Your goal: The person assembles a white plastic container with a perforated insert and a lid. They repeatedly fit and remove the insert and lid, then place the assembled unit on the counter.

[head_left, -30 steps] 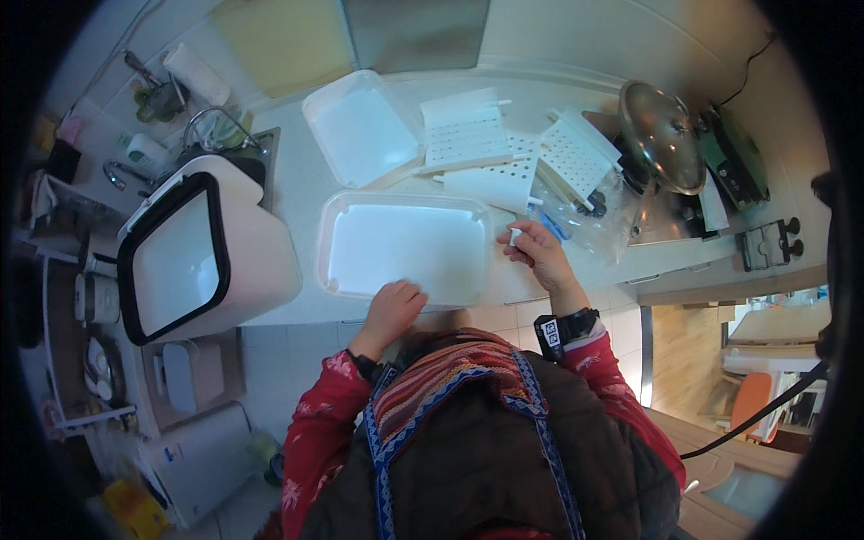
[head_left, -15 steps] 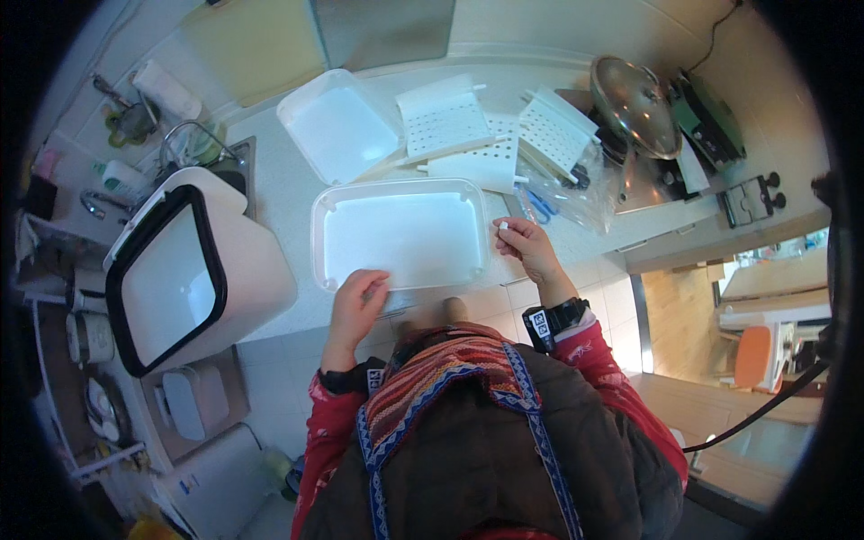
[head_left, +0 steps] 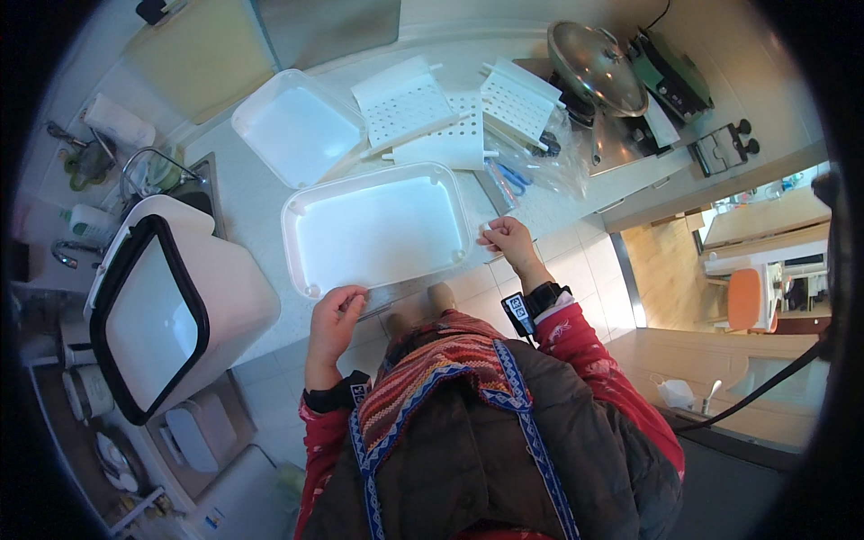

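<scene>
A shallow white rectangular tray with rounded corners lies on the counter in front of me. At its front rim is my left hand, fingers loosely bent and the thumb apart, with nothing seen in it. Whether its fingertips touch the rim, I cannot tell. By the tray's right end, my right hand pinches a small white piece between thumb and fingers. Behind the tray lie several white perforated panels, overlapping one another. A second white tray rests at the back left.
A large white bin with a black rim stands at the left beside the sink. Right of the panels are a clear plastic bag, a blue-handled tool and a narrow grey box. A lidded pan sits on the stove.
My view has turned slightly, so the counter things appear farther left. My left hand has drawn back a little toward the tray's front rim. My right hand still pinches the white piece.
</scene>
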`<move>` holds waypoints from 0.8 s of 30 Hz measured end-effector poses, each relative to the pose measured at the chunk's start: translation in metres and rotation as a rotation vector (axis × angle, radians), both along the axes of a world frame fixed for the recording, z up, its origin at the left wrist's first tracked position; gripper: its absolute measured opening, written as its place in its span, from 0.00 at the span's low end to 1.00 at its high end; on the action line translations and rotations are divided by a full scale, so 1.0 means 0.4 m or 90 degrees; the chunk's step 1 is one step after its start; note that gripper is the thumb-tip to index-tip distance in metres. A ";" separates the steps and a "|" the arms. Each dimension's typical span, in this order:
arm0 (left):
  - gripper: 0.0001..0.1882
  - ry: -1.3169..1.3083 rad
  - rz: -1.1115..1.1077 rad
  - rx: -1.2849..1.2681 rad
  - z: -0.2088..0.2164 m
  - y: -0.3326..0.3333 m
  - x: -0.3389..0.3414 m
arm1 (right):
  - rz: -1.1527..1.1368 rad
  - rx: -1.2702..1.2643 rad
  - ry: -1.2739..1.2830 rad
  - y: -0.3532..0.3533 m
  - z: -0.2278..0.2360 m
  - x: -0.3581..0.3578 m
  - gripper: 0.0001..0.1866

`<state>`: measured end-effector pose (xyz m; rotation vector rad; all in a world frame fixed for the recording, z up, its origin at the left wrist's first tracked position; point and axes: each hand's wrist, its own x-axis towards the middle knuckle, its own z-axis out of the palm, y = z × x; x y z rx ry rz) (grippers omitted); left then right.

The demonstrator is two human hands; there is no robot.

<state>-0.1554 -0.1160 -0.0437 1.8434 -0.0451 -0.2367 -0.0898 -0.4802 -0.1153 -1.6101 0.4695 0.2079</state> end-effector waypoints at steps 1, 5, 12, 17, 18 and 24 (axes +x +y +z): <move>0.08 -0.007 -0.008 0.005 -0.002 -0.001 0.001 | -0.003 -0.024 -0.006 -0.003 -0.014 -0.001 0.12; 0.08 0.003 -0.027 0.021 -0.014 -0.005 0.002 | 0.031 -0.159 -0.058 -0.012 -0.058 -0.007 0.12; 0.08 0.015 -0.007 0.058 -0.002 -0.038 -0.004 | 0.093 -0.395 -0.218 0.011 -0.039 0.004 0.13; 0.08 0.035 0.001 0.035 0.026 -0.100 0.009 | 0.211 -0.561 -0.250 0.005 0.008 0.011 0.08; 0.08 0.035 -0.005 0.033 0.030 -0.114 0.014 | 0.214 -0.554 -0.260 0.001 0.013 0.011 0.08; 0.08 0.036 -0.036 0.056 0.051 -0.200 0.039 | 0.222 -0.512 -0.369 -0.019 0.005 0.024 0.07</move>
